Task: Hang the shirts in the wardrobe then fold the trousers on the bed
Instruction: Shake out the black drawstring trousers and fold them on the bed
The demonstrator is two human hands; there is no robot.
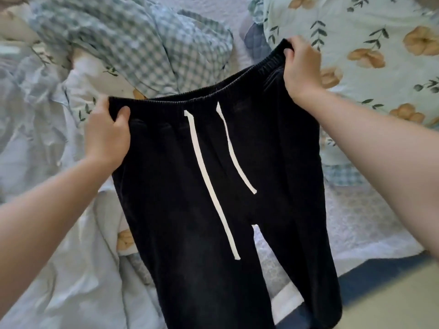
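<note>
Two bare forearms reach in from the lower corners, and between them hang black trousers (190, 186), held up in the air over the bed (356, 222). The left hand (107, 136) pinches one end of the elastic waistband (202, 93), thumb in front. The right hand (301, 67) grips the other end, higher and farther out. Both sets of fingers (122, 113) are clamped on the waistband, which stretches between them, tilted up to the right.

From the fingers, the trousers' long axis drops down and back toward the person, and the legs pass out of view at the bottom. Two white drawstring ends (209, 174) dangle down the front.

To be folded, the trousers probably need laying flat first. The flattest room seems to be the quilted cover below the right-hand fingers. A crumpled pale sheet (71, 257) lies below the left-hand fingers, a checked quilt (133, 43) beyond them, and floral bedding (368, 43) beyond the right hand. The bed's edge and the floor (392, 305) lie under the right forearm.
</note>
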